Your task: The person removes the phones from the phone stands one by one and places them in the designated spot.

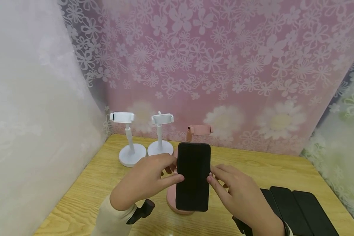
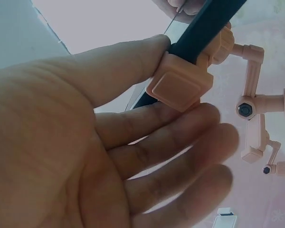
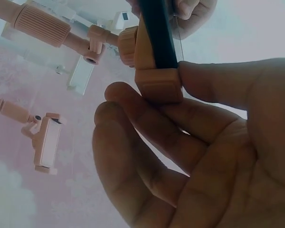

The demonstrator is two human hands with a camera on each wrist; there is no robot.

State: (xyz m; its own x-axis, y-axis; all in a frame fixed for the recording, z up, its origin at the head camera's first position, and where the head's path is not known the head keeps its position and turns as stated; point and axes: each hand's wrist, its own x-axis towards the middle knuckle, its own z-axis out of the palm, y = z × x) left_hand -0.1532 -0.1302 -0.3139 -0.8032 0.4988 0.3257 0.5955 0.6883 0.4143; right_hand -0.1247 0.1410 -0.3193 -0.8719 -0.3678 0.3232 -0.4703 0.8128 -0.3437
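A black phone [image 1: 193, 183] stands upright in the clamp [image 2: 178, 88] of a pink phone stand, whose round base [image 1: 171, 198] shows partly behind it. My left hand [image 1: 148, 178] pinches the clamp's left end, thumb at the phone's edge and index finger behind; the other fingers are loosely bent. At the opposite end, my right hand [image 1: 239, 186] pinches the clamp [image 3: 159, 85] between thumb and fingers. The phone sits between the clamp's two ends in both wrist views. Most of the stand's pole is hidden behind the phone in the head view.
Two white phone stands, one at the left [image 1: 131, 154] and one beside it [image 1: 160, 146], stand at the table's back left. Another pink stand [image 1: 202, 130] rises behind the phone. Several black, phone-like slabs [image 1: 289, 209] lie at the right on the wooden table [image 1: 82, 193].
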